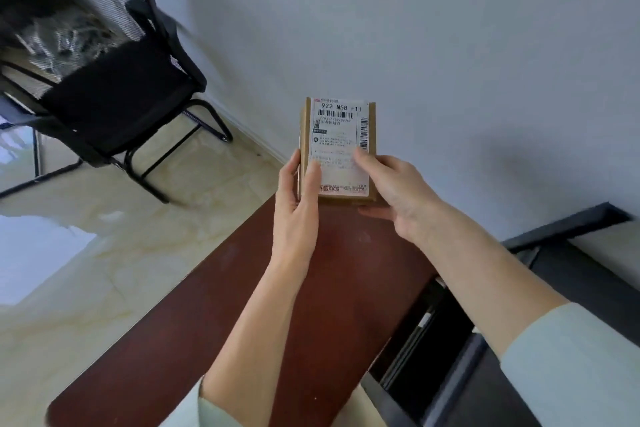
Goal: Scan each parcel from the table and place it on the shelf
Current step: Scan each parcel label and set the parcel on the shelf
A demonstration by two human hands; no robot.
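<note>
I hold the parcel (337,149) label-up, long axis pointing away, my left hand (298,204) and right hand (394,194) gripping its near end (no scanner visible).

An office: a black mesh chair (114,80), a dark wooden table (242,322), plain wall, tiled floor.

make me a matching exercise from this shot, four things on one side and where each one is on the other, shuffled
Things:
1. parcel
2. chair
3. table
4. shipping label

Places:
A. on the tiled floor, upper left
B. stuck on the box's facing side
C. gripped by left hand and right hand
D. under the forearms, dark red top

Pairs: 1-C, 2-A, 3-D, 4-B
</note>
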